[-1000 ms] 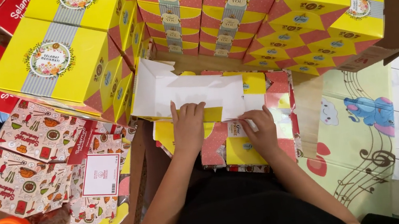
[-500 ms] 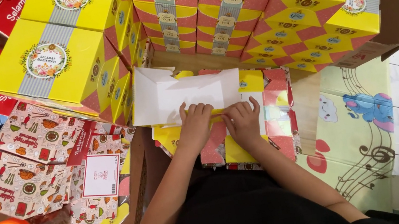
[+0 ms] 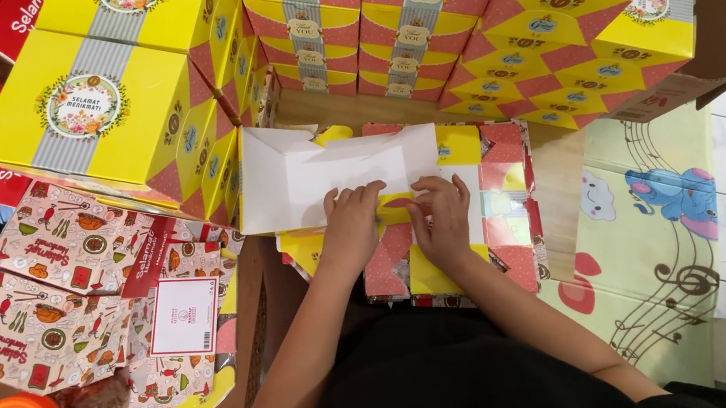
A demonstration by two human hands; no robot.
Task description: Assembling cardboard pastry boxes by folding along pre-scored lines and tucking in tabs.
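Finished yellow-and-pink boxes are stacked in a wall around the wooden table, leaving a gap for folding. There the left hand and right hand lie side by side on a half-folded box blank, fingers bent, pressing its yellow flap flat at the crease.

Bright, even light; sharp focus, soft shadows.

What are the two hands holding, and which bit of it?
Both hands, left hand and right hand, press on a flat unfolded cardboard box, white inside, yellow and red outside. Their fingers pinch its near folded edge at the middle, over a stack of flat boxes.
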